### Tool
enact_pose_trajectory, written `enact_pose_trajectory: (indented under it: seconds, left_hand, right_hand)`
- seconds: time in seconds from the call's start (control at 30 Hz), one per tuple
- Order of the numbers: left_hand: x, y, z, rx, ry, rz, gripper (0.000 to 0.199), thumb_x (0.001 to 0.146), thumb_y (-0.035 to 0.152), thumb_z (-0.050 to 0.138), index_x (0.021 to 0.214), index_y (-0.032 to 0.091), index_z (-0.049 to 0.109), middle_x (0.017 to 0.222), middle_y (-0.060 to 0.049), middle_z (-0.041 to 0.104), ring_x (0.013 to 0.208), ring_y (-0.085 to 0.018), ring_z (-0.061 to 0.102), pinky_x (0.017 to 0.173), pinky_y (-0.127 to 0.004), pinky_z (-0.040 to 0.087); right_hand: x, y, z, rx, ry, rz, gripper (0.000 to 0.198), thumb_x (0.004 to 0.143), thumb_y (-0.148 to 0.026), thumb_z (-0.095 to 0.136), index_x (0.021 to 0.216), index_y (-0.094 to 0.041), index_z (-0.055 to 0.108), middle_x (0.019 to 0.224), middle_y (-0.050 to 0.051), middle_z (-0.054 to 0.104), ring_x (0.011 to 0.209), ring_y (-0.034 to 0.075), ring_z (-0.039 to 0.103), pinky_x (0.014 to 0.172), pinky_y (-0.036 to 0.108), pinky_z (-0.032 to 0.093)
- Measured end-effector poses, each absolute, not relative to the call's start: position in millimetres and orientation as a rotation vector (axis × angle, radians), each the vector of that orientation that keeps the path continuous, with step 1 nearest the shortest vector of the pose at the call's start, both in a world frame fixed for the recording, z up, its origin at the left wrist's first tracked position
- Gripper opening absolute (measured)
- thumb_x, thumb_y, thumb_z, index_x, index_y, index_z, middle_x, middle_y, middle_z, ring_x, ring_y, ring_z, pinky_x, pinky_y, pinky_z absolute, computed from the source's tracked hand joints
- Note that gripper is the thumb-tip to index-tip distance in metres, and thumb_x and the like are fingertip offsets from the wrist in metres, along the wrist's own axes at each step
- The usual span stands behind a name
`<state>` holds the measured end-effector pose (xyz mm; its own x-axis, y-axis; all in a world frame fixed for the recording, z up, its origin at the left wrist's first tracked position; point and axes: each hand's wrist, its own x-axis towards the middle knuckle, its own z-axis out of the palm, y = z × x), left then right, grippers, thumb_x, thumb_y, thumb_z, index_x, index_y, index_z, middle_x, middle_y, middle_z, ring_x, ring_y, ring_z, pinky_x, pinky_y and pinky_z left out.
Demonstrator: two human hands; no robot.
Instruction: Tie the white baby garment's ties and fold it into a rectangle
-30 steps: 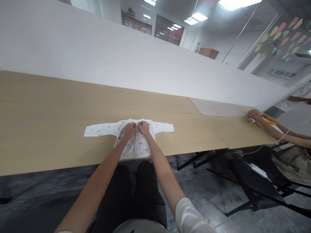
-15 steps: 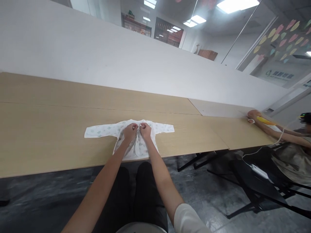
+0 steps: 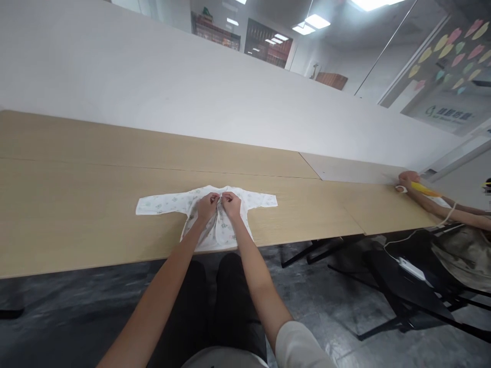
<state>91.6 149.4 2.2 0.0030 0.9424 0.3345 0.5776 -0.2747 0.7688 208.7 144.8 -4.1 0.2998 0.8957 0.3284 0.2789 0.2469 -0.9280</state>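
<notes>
A small white baby shirt point(image 3: 226, 232) with a faint print lies spread on the wooden table point(image 3: 95, 225), its two sleeves stretched out to the sides. My left hand point(image 3: 207, 205) pinches the left front edge just below the neckline. Close beside it, my right hand point(image 3: 231, 204) pinches the facing edge, fingertips almost meeting those of the left. Below the hands the front opening hangs slightly apart. Whatever fastener may sit between the fingers is too small and covered to make out.
A white partition point(image 3: 153, 92) with glass above runs behind the table. At the far right another person's arm point(image 3: 425, 202) rests on the table by a yellow object point(image 3: 425, 189). A black folding chair point(image 3: 406, 281) holding a white power strip point(image 3: 412, 269) stands at the right.
My fingertips have drawn a little closer together at the neckline, bringing the two front edges nearer. The view has shifted slightly; the shirt lies in the same place.
</notes>
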Motion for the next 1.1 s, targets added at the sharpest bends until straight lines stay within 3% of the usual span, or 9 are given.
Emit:
enact_pose_trajectory:
  seconds: [0.37,0.7,1.1]
  left_hand:
    - [90.5,147.8,6.8,1.887,1.540,1.126,0.032,0.085,0.041,0.045,0.093,0.019,0.068,0.096,-0.008,0.074,0.086,-0.021,0.065,0.081,-0.031,0.048]
    - [90.7,148.2,7.4,1.906,1.565,1.092,0.036,0.085,0.039,0.044,0.096,0.018,0.071,0.102,-0.009,0.074,0.092,-0.022,0.066,0.086,-0.031,0.047]
    - [90.0,147.3,5.1,1.935,1.647,1.061,0.032,0.085,0.040,0.048,0.093,0.019,0.071,0.095,-0.009,0.074,0.087,-0.022,0.066,0.079,-0.031,0.047]
  right_hand:
    - [209.5,143.4,-6.1,-1.263,-1.309,0.654,0.025,0.080,-0.020,0.050,0.101,-0.020,0.063,0.075,-0.001,0.068,0.069,0.014,0.064,0.070,0.024,0.052]
    - [208.1,144.6,-3.7,-1.321,-1.321,0.623,0.028,0.076,-0.016,0.055,0.102,-0.022,0.062,0.080,-0.002,0.068,0.073,0.013,0.065,0.073,0.024,0.054]
    - [207.5,153.0,-15.4,-1.307,-1.318,0.648,0.026,0.072,-0.013,0.057,0.096,-0.022,0.062,0.073,-0.003,0.065,0.070,0.013,0.064,0.072,0.024,0.053]
